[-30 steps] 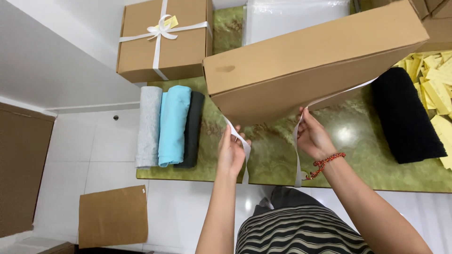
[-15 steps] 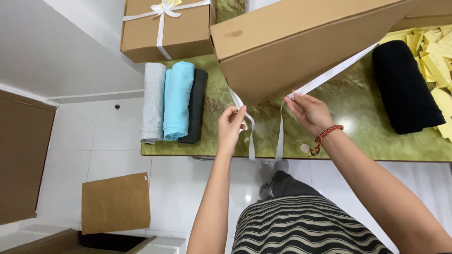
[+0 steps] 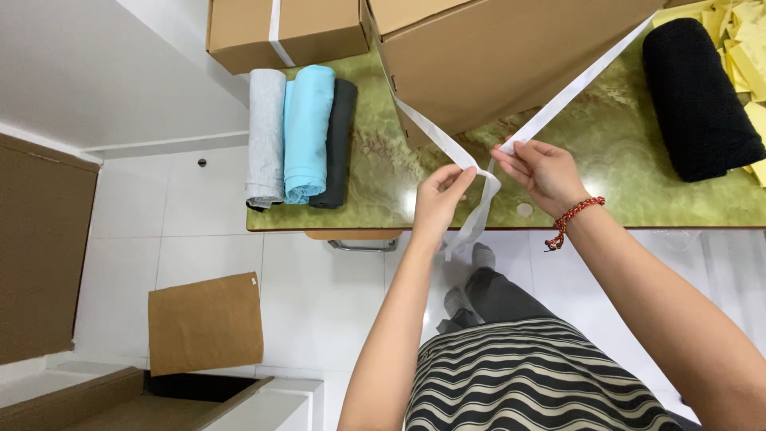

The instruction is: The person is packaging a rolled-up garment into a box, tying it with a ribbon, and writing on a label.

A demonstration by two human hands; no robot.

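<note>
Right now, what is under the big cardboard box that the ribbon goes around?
The big box sits on the green table. White ribbon runs out from beneath it to both hands. Whatever else lies under it is covered.

Striped top (image 3: 535,375), red bead bracelet (image 3: 573,215), grey socks (image 3: 471,279)

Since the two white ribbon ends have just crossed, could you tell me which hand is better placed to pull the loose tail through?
Probably the left hand: the white ribbon's loose tail hangs just beside its fingertips, while the right hand pinches the taut strand from the brown cardboard box.
</note>
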